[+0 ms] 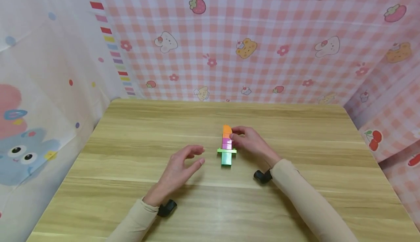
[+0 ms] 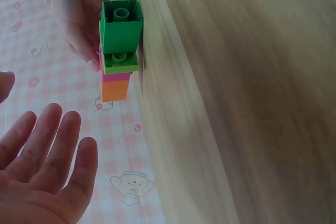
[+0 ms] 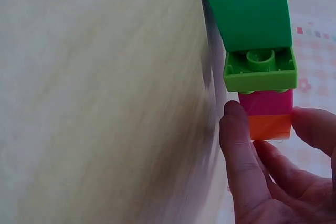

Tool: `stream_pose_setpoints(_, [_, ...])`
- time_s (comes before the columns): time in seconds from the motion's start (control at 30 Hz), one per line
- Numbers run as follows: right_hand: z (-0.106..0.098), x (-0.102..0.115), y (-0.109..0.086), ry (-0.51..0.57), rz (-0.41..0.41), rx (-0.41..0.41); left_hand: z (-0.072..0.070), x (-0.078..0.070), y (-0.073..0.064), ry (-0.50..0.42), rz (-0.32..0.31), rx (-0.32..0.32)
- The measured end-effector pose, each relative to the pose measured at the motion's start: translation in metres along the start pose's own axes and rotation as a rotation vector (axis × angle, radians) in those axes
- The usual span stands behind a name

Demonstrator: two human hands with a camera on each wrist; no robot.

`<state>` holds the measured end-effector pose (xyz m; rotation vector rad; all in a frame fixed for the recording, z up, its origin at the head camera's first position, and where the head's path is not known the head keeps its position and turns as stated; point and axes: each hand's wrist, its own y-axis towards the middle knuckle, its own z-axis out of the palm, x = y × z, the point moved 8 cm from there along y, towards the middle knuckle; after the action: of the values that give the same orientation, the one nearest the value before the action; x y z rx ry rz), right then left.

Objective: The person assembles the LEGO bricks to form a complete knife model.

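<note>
A sword-shaped model of stacked toy building bricks (image 1: 226, 146) lies near the middle of the table in the head view. It has a green brick (image 2: 122, 36) at the near end, then a lime green crosspiece (image 3: 261, 72), purple-pink bricks and an orange end (image 1: 227, 129) with a curved side. My right hand (image 1: 249, 141) pinches the model from the right at its orange part, a digit on either side in the right wrist view. To the left of the model, my left hand (image 1: 180, 165) is held apart from it, fingers spread and holding nothing.
The wooden table (image 1: 131, 169) reaches back to a pink checked cloth (image 1: 183, 52) hanging behind it. A white patterned cloth (image 1: 42, 70) hangs at the left side. Black wrist pieces (image 1: 168, 208) are worn under both sleeves.
</note>
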<state>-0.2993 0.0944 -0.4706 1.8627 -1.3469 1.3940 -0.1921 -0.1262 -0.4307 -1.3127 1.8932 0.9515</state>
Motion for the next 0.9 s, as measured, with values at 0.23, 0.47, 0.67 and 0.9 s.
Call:
stream_pose_setpoints(0.23, [-0.0007,-0.0058,0.0062,0.023,0.039,0.002,0.0005,0.0014,0.0005,0.008,0.015,-0.003])
stream_pose_setpoints(0.47, [-0.0023,-0.0094,0.0092,0.032,0.090,-0.012,0.0008,0.0020,0.0011,-0.006,0.016,0.004])
stream_pose_setpoints(0.67, [-0.0056,-0.0079,0.0091,0.010,0.121,-0.031,0.0001,0.0017,0.0018,-0.008,0.025,0.006])
stream_pose_setpoints(0.9, [-0.0100,-0.0090,0.0084,0.006,0.143,-0.061,0.0009,0.0021,0.0020,-0.013,0.021,0.013])
